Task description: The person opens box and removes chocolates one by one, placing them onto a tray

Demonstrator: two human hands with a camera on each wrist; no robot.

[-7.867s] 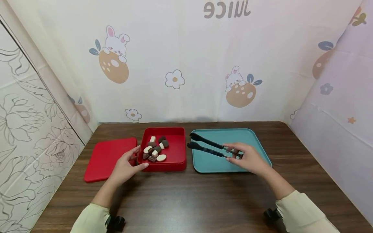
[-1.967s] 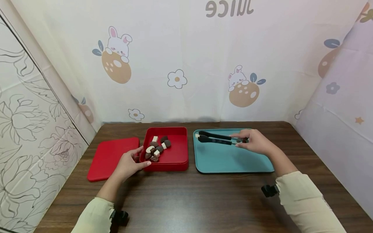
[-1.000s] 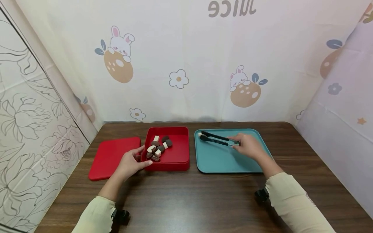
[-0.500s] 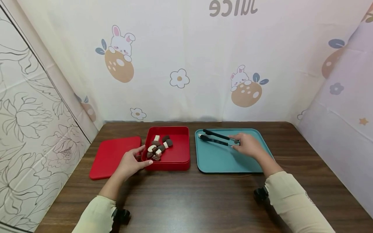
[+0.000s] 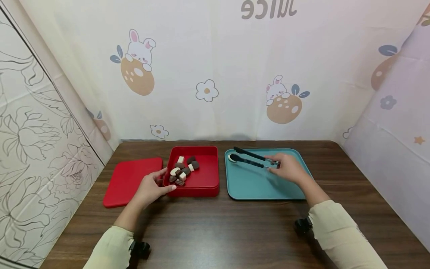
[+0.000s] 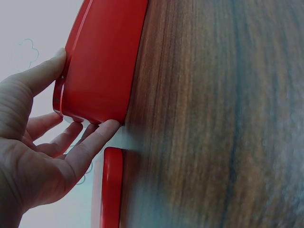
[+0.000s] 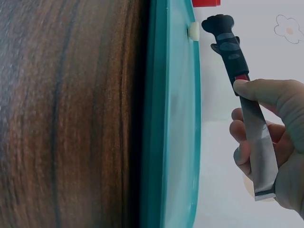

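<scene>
My left hand (image 5: pixel 147 192) holds the near left corner of a red box (image 5: pixel 201 192), thumb on the front rim, fingers along the left side. Brown and white chocolate-like pieces (image 5: pixel 186 171) lie in the box's left half. With thumb and fingers, my right hand (image 5: pixel 287 169) grips black-and-metal tongs (image 5: pixel 250 162) over a teal tray (image 5: pixel 262 188). The tong tips stand apart with nothing between them. By the tray's far left corner, partly behind a tip in the head view, lies a white oval piece (image 5: pixel 231 158); the right wrist view shows the white piece (image 7: pixel 194 31) apart from the tongs.
A flat red lid (image 5: pixel 129 181) lies on the brown wooden table (image 5: pixel 208 228), left of the box. The box and tray stand side by side with a narrow gap. A patterned curtain (image 5: pixel 208 56) rises behind the table's far edge.
A white oval piece has gone from the box's front to the tray's far left corner, carried in the tongs. The tongs have opened off it and risen slightly. My left hand stays put.
</scene>
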